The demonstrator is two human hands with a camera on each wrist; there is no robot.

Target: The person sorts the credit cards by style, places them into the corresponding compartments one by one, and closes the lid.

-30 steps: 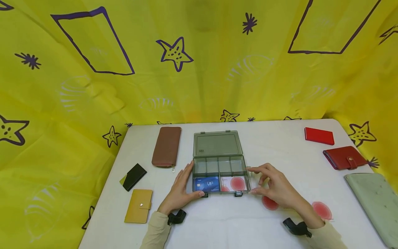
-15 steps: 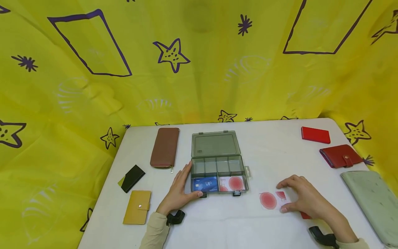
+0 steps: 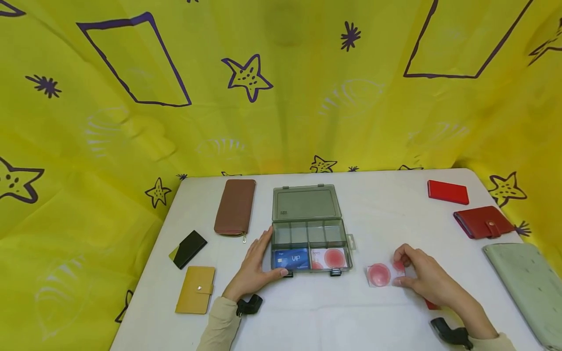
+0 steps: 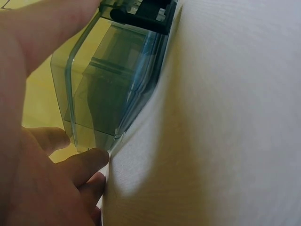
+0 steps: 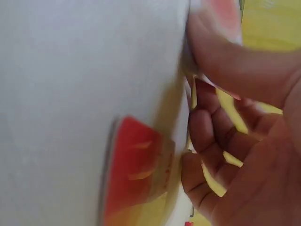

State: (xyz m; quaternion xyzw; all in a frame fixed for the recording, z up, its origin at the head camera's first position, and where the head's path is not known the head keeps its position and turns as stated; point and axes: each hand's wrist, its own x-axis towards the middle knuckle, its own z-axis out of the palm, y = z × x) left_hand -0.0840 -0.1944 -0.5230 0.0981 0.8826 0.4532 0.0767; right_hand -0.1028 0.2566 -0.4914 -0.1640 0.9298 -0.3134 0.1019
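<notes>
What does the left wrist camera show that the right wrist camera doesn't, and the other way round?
Only the left wrist view shows the left hand, its fingers touching the see-through green box, and a black latch near the top.

Only the right wrist view shows the right hand pinching a pink-circled card, plus a blurred red-and-white card lying nearby.

Both show the white tabletop and part of the yellow backdrop.

White table's (image 3: 316, 326) carrying loads: brown wallet (image 3: 235, 207) lying far left, black holder (image 3: 191, 249) and yellow wallet (image 3: 193, 289) left, open box (image 3: 307, 204) sitting mid-table, red case (image 3: 448, 192), maroon wallet (image 3: 476, 222) and green pouch (image 3: 522, 287) resting right, red card (image 5: 131, 165) near right.
</notes>
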